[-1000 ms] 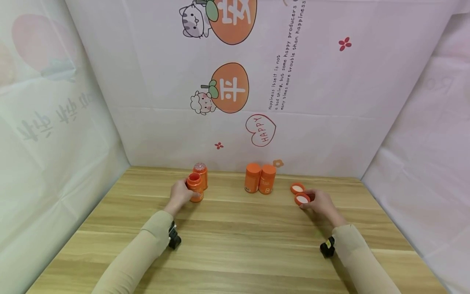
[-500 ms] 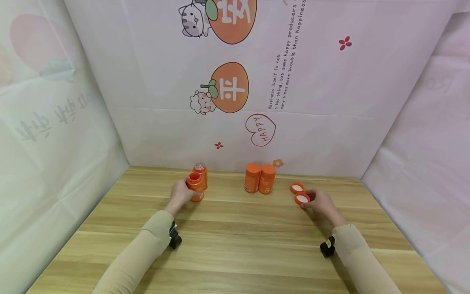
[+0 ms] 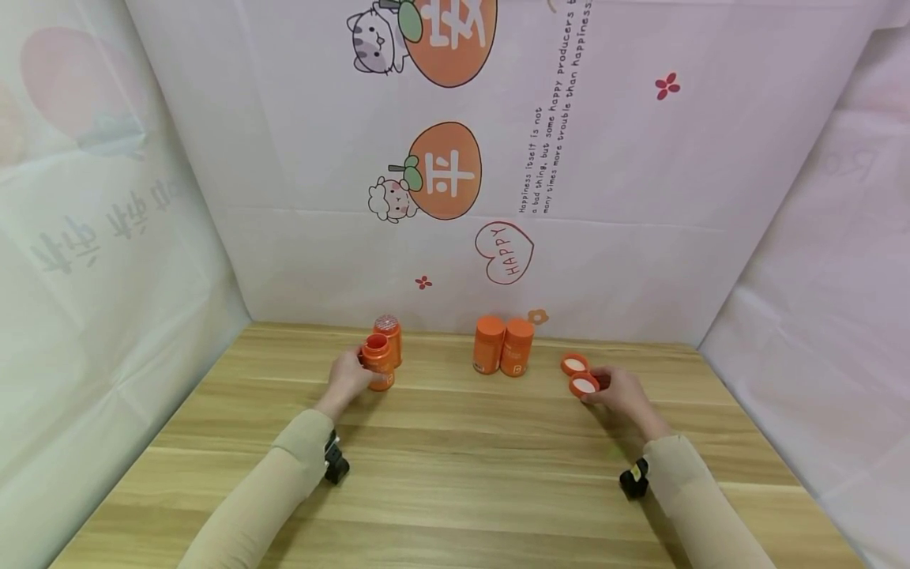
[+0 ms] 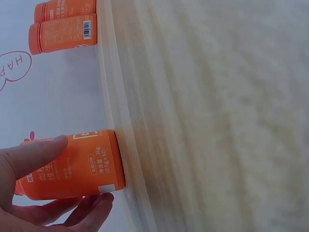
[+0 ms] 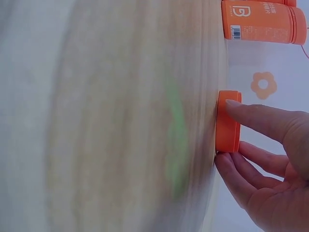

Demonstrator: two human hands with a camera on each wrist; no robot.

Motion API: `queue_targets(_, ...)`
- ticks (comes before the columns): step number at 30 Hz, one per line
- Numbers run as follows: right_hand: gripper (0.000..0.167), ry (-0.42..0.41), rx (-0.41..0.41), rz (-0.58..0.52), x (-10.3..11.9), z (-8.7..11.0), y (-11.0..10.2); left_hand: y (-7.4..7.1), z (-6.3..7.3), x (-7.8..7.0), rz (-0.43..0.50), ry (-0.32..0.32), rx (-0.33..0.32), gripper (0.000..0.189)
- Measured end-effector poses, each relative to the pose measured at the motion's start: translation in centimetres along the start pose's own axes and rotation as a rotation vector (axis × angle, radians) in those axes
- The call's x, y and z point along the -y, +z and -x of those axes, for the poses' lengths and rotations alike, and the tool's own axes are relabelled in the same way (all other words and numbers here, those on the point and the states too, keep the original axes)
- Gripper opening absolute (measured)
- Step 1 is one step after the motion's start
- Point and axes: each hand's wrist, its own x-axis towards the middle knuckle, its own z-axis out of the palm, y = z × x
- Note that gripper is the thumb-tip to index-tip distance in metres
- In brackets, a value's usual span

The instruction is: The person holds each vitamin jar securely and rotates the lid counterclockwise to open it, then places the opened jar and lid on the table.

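My left hand [image 3: 348, 381] grips an open orange bottle [image 3: 377, 357], thumb on one side and fingers round the other, as the left wrist view also shows. The bottle stands upright on the table. Right behind it is a second orange bottle [image 3: 387, 336] with a shiny, silvery top and no cap on. At the right, my right hand [image 3: 620, 390] pinches an orange cap [image 3: 584, 385] by its edge. That cap lies on the table with its white inside facing up. Another upturned cap [image 3: 574, 363] lies just behind it.
Two capped orange bottles, a left one [image 3: 489, 344] and a right one [image 3: 517, 348], stand side by side between the hands, near the back wall. A printed white cloth [image 3: 320, 261] hangs behind the wooden table [image 3: 455, 474], and more cloth encloses both sides.
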Motion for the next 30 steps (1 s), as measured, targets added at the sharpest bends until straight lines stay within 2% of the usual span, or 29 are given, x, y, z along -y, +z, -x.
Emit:
queue_targets(7, 0.062, 0.014, -0.005, -0.031, -0.1, 0.4, -0.1, -0.4, 0.9, 0.0, -0.002, -0.01, -0.009, 0.062)
queue_targets(13, 0.064, 0.037, 0.008, -0.02, -0.1, 1.0, -0.2, -0.8, 1.7, -0.1, -0.041, -0.054, 0.004, 0.068)
queue_targets(17, 0.064, 0.046, 0.02, 0.003, 0.2, 1.6, -0.4, -1.1, 2.2, -0.2, -0.055, -0.073, 0.017, 0.065)
queue_targets(25, 0.062, 0.03, 0.029, 0.066, 0.8, 2.6, -0.5, -1.4, 3.3, -0.4, -0.111, -0.05, 0.011, 0.052)
queue_targets(30, 0.062, 0.039, 0.03, 0.089, 1.0, 3.0, -0.5, -1.4, 3.9, -0.4, -0.142, -0.006, -0.01, 0.044)
